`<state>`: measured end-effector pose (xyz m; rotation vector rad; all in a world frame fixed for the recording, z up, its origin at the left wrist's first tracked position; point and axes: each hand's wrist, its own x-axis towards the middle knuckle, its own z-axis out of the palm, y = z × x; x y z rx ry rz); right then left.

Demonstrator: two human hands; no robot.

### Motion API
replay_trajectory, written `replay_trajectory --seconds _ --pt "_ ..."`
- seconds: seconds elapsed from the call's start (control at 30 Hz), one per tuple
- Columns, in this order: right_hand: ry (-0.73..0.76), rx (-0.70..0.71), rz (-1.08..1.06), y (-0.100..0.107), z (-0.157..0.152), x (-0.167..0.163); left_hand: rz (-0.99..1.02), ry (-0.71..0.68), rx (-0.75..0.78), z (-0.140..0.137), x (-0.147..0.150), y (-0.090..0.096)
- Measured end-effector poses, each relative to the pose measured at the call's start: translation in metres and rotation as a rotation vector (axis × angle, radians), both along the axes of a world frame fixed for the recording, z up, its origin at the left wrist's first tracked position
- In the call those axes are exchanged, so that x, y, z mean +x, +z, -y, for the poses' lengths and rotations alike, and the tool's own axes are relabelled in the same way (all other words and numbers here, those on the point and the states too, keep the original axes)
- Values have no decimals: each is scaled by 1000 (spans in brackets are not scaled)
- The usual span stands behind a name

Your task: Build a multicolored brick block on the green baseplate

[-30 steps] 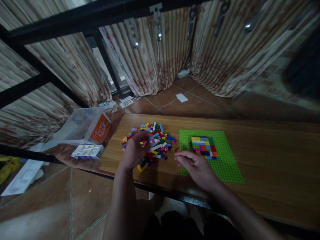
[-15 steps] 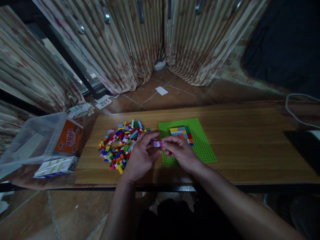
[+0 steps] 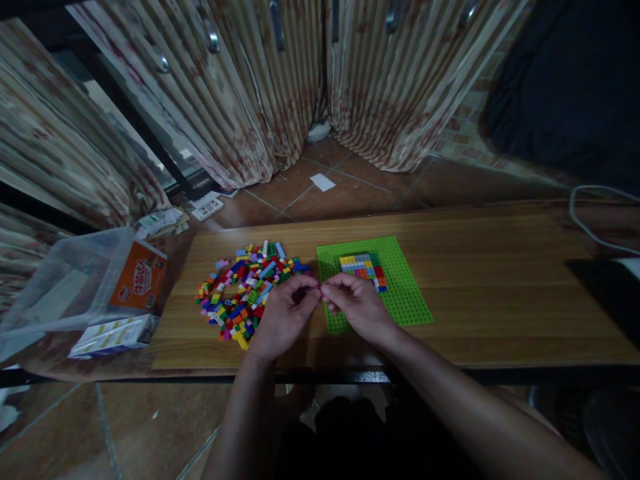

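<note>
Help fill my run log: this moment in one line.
left hand + right hand: fingertips meeting at small purple-pink piece, mostly hidden | loose bricks: heaped on table | green baseplate: bears brick block

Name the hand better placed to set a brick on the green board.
Right, probably: the right hand appears over the green board, while the left hand is closer to the loose bricks.

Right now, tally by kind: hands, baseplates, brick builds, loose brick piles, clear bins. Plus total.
Hands: 2 (left hand, right hand)
Green baseplate: 1
Brick build: 1
Loose brick pile: 1
Clear bin: 1
Total: 6
Held piece mostly hidden, not counted.
</note>
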<state>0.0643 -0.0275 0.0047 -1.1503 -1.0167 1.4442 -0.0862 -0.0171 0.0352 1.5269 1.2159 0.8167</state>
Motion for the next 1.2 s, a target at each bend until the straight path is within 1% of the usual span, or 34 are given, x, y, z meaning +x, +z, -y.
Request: replay_trajectory --seconds 0.13,0.3,0.47,0.63,0.77,0.87,1.0,1.1,1.2 --pt "-2 -31 -18 -1 0 0 -14 40 2 1 3 1" --pt "41 -67 -88 2 1 1 11 34 -59 1 3 5" --pt "68 -123 -183 3 3 2 38 32 -86 2 2 7" --pt "80 -165 -289 4 6 2 127 34 -164 3 0 9" --pt "99 -194 -379 5 5 0 223 50 -192 4 1 11" --pt "107 -245 -463 5 2 0 286 81 -203 5 1 12" --pt "115 -334 -556 8 0 1 302 76 -216 4 1 11" --pt "112 -344 -532 11 1 0 312 81 -227 4 2 8" --pt "127 -254 -428 11 4 -2 311 106 -237 4 4 4"
